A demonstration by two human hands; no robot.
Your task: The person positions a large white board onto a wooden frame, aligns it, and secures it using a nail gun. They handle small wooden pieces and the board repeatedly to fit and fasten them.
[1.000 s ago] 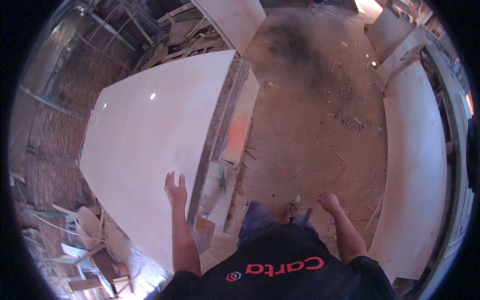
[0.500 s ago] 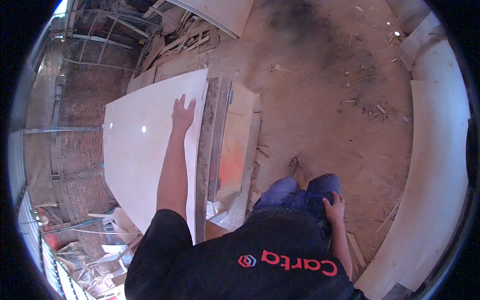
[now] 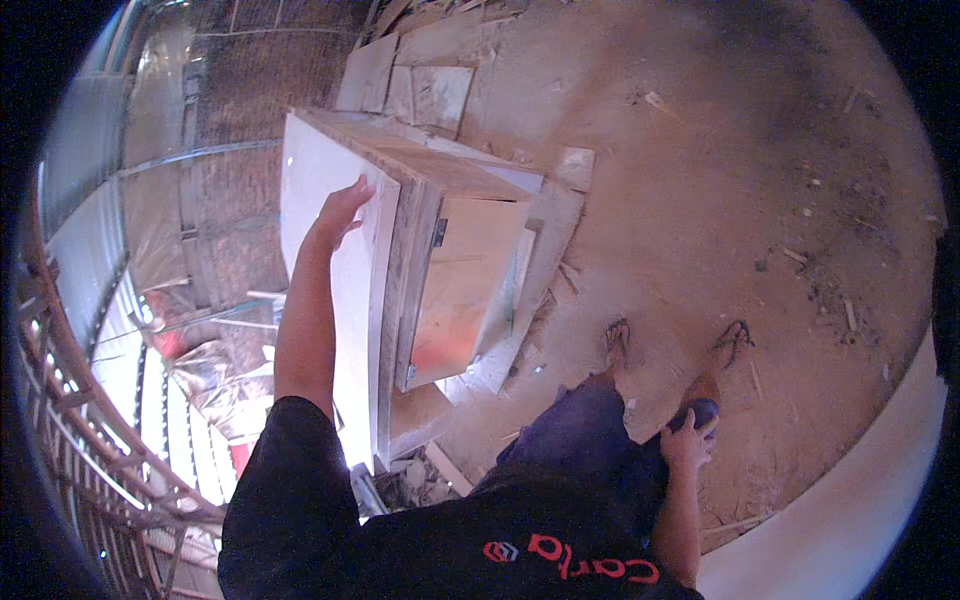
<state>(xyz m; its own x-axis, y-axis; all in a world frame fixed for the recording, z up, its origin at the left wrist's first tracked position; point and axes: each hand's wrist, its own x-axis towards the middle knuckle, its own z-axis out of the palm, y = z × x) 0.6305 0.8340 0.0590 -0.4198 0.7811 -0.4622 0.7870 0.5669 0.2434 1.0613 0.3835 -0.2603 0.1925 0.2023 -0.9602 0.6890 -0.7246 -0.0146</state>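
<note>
**Hand on white panel**

Head view: left hand open, fingers spread, palm flat on white panel, gripping nothing. Panel upright on edge against wooden stack. Right hand loosely curled on knee, empty. Dirt floor w/ scraps.

black short-sleeve tee, red chest print at 6 o'clock | dark blue-purple trousers | flip-flop sandals toward 4 o'clock | forearms bare
</note>
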